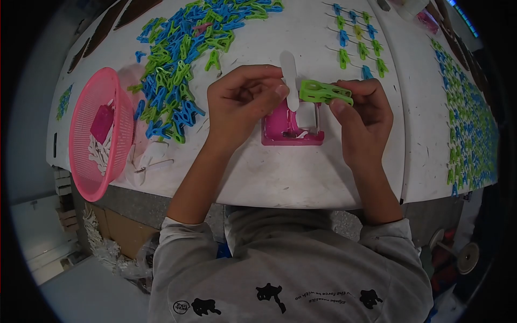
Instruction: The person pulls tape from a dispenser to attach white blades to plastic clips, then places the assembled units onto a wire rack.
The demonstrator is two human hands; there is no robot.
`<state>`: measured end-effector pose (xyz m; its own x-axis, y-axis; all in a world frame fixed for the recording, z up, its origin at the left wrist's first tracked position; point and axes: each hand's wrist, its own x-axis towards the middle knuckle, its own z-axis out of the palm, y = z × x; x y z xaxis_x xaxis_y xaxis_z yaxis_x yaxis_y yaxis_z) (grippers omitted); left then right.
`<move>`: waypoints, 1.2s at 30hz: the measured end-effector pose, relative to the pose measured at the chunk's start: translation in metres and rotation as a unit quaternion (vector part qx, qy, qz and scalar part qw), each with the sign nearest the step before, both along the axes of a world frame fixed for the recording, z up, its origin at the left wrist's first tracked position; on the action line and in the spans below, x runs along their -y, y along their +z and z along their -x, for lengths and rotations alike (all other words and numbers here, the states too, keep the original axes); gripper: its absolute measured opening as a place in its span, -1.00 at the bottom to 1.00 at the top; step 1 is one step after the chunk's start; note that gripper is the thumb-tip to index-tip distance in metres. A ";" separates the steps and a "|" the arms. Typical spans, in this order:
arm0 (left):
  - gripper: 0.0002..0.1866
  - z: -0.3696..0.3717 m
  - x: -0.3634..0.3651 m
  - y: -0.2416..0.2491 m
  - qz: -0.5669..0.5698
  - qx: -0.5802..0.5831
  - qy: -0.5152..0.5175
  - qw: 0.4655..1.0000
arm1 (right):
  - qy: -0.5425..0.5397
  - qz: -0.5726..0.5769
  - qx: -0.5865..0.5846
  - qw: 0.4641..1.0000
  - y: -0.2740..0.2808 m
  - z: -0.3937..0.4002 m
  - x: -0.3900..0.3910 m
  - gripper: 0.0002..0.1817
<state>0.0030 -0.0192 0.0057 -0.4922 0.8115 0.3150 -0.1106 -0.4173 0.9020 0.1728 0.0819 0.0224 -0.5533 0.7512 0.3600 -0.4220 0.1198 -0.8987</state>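
Note:
My left hand (242, 102) is closed, pinching a flat white stick with rounded ends (289, 70) between thumb and fingers. The stick stands nearly upright in view, beside the jaw end of a green clothespin (326, 92). That clothespin is gripped by its handle end between the thumb and fingers of my right hand (367, 118). Below both hands, a small pink tray (293, 142) lies on the table with a white block (306, 116) at its right side and white smears inside.
A pile of blue and green clothespins (172, 64) spreads across the upper left. At left stands a pink basket (81, 156) holding white sticks. Rows of clothespins (343, 37) lie at upper right. Many more clothespins (468, 129) cover the right side, past a table seam (404, 134).

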 end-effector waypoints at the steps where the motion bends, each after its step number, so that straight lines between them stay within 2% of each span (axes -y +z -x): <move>1: -0.74 -0.001 0.000 0.000 0.005 -0.005 0.004 1.000 | 0.002 -0.008 -0.002 1.000 0.000 0.001 0.000 -0.75; 13: -0.74 -0.004 -0.002 0.000 0.004 -0.028 -0.008 1.000 | 0.031 0.044 0.011 0.999 -0.005 0.004 0.001 -0.70; 36: -0.75 -0.002 -0.001 0.001 0.019 -0.068 -0.002 0.998 | 0.036 0.048 0.035 0.998 -0.008 0.003 -0.002 -0.67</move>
<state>0.0052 -0.0178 0.0062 -0.4438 0.8259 0.3478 0.0113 -0.3829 0.9237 0.1702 0.0844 0.0145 -0.6283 0.7378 0.2466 -0.3615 0.0038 -0.9324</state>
